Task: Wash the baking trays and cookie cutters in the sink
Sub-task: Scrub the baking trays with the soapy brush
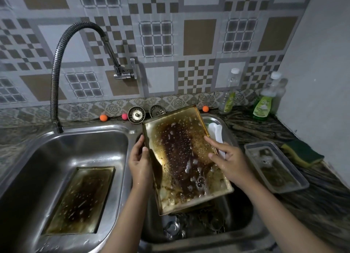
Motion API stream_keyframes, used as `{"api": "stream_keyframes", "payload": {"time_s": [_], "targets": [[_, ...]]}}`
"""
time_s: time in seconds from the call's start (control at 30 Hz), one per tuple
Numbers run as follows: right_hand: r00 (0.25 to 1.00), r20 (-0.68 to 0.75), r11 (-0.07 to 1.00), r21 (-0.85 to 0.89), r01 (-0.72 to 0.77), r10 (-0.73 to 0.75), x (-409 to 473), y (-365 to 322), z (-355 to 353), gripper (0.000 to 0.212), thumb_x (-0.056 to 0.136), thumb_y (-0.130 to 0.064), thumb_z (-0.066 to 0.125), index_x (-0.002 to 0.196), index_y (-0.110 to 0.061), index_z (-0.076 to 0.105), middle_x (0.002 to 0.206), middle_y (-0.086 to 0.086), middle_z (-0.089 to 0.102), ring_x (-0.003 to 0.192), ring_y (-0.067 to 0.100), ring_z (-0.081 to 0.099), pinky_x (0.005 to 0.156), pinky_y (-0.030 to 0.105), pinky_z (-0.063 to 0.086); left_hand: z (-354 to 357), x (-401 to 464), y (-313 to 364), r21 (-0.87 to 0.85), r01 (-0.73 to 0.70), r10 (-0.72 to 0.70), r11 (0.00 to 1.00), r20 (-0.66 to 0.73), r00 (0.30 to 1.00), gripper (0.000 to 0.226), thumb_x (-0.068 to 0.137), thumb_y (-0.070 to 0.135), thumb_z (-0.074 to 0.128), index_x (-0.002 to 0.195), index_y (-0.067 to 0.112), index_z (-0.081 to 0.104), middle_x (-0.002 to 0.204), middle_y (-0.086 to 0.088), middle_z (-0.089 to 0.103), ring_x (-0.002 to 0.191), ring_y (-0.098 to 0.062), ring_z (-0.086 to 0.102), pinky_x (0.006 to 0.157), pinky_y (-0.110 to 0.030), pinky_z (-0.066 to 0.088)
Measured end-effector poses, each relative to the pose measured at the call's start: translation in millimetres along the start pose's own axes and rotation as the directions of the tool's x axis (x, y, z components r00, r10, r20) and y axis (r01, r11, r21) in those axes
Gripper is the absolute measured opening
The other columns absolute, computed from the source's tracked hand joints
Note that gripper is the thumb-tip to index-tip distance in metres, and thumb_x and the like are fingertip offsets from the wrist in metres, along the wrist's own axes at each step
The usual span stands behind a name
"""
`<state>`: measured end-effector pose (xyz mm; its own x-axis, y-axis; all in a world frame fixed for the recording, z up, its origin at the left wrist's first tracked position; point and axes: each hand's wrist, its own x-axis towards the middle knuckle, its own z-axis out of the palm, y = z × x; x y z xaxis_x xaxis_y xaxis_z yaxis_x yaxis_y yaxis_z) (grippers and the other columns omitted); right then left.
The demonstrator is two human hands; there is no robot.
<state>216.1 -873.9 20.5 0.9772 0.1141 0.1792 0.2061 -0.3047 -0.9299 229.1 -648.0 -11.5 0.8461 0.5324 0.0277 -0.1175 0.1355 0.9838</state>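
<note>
A greasy, burnt rectangular baking tray is held tilted over the right sink basin, wet with soap bubbles. My left hand grips its left rim, thumb on the inner face. My right hand holds the right rim, index finger stretched along the edge. A second dirty tray lies flat in the left basin. Metal cookie cutters lie at the bottom of the right basin, partly hidden under the held tray.
A flexible tap arches over the left basin. On the right counter sit a clear plastic container with dirty water, a green-yellow sponge and two bottles of dish soap. Two sink strainers stand by the wall.
</note>
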Motion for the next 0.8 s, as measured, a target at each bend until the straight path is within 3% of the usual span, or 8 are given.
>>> {"api": "stream_keyframes", "payload": {"time_s": [0.07, 0.1, 0.23, 0.4, 0.5, 0.6, 0.67, 0.8], "targets": [[1.0, -0.016, 1.0, 0.008, 0.016, -0.016, -2.9, -0.3, -1.1, 0.059, 0.088, 0.001, 0.061, 0.119, -0.049, 0.058, 0.134, -0.016, 0.053, 0.089, 0.004, 0.066, 0.086, 0.033, 0.054, 3.5, -0.4, -3.8, 0.043, 0.036, -0.038, 0.998, 0.045, 0.998, 0.034, 0.098, 0.003, 0.045, 0.129, 0.015, 0.055, 0.123, 0.005, 0.059, 0.11, -0.005, 0.056, 0.093, -0.017, 0.043], [0.999, -0.025, 1.0, -0.005, 0.027, -0.028, -3.9, 0.7, -1.4, 0.06, 0.088, 0.002, 0.059, 0.118, -0.05, 0.058, 0.134, -0.011, 0.055, 0.075, -0.004, 0.063, 0.07, 0.016, 0.052, 6.5, -0.5, -4.0, 0.066, 0.073, -0.078, 0.995, 0.068, 0.995, 0.033, 0.098, 0.007, 0.047, 0.13, 0.013, 0.054, 0.119, 0.001, 0.061, 0.102, -0.004, 0.058, 0.086, -0.013, 0.046], [0.992, -0.081, 0.988, -0.128, 0.085, -0.096, -7.7, -0.6, 3.1, 0.054, 0.085, -0.001, 0.063, 0.121, -0.041, 0.06, 0.123, -0.008, 0.052, 0.104, -0.021, 0.046, 0.078, -0.004, 0.036, 22.1, -10.7, 9.2, 0.175, 0.005, -0.049, 0.985, 0.246, 0.968, 0.042, 0.094, 0.017, 0.057, 0.135, 0.016, 0.049, 0.124, 0.004, 0.057, 0.093, 0.01, 0.057, 0.073, -0.003, 0.045], [0.975, -0.077, 0.934, -0.313, 0.174, -0.207, -11.4, 4.0, 20.1, 0.061, 0.078, -0.002, 0.064, 0.129, -0.034, 0.057, 0.116, -0.002, 0.055, 0.107, 0.009, 0.055, 0.084, 0.018, 0.05, 53.4, -31.9, 26.3, 0.147, -0.035, -0.064, 0.989, 0.616, 0.785, 0.058, 0.089, 0.049, 0.055, 0.143, 0.043, 0.033, 0.144, 0.013, 0.045, 0.127, 0.008, 0.043, 0.106, -0.022, 0.039], [0.965, -0.112, 0.922, -0.339, 0.186, -0.236, -14.4, 5.2, 23.8, 0.065, 0.072, -0.001, 0.062, 0.13, -0.031, 0.057, 0.118, -0.002, 0.057, 0.105, 0.013, 0.057, 0.081, 0.025, 0.052, 58.5, -31.7, 23.2, 0.227, -0.068, -0.088, 0.972, 0.61, 0.788, 0.062, 0.076, 0.074, 0.046, 0.134, 0.065, 0.025, 0.154, 0.015, 0.028, 0.144, -0.007, 0.022, 0.118, -0.042, 0.023], [0.961, -0.059, 0.891, -0.394, 0.226, -0.27, -15.8, 5.5, 26.3, 0.067, 0.067, -0.005, 0.059, 0.13, -0.03, 0.057, 0.123, 0.0, 0.056, 0.103, 0.018, 0.059, 0.076, 0.035, 0.056, 54.2, -31.2, 23.7, 0.312, -0.128, -0.097, 0.941, 0.613, 0.784, 0.045, 0.082, 0.073, 0.038, 0.124, 0.077, 0.022, 0.153, 0.02, 0.027, 0.147, -0.012, 0.012, 0.119, -0.047, 0.018], [0.959, -0.032, 0.868, -0.434, 0.241, -0.282, -15.2, 6.0, 30.0, 0.067, 0.067, -0.008, 0.061, 0.13, -0.029, 0.056, 0.123, 0.001, 0.056, 0.097, 0.022, 0.063, 0.071, 0.04, 0.058, 53.4, -32.3, 28.9, 0.27, -0.084, -0.095, 0.959, 0.588, 0.803, 0.037, 0.091, 0.062, 0.04, 0.126, 0.069, 0.031, 0.152, 0.016, 0.032, 0.145, -0.01, 0.02, 0.118, -0.043, 0.022], [0.968, -0.005, 0.901, -0.368, 0.231, -0.251, -13.6, 6.8, 38.3, 0.067, 0.067, -0.02, 0.062, 0.132, -0.032, 0.054, 0.122, -0.003, 0.056, 0.101, 0.018, 0.061, 0.077, 0.039, 0.056, 53.9, -35.9, 34.5, 0.198, -0.015, -0.07, 0.98, 0.416, 0.907, 0.047, 0.099, 0.035, 0.046, 0.142, 0.018, 0.044, 0.149, 0.014, 0.037, 0.132, 0.001, 0.038, 0.111, -0.029, 0.036]]}}
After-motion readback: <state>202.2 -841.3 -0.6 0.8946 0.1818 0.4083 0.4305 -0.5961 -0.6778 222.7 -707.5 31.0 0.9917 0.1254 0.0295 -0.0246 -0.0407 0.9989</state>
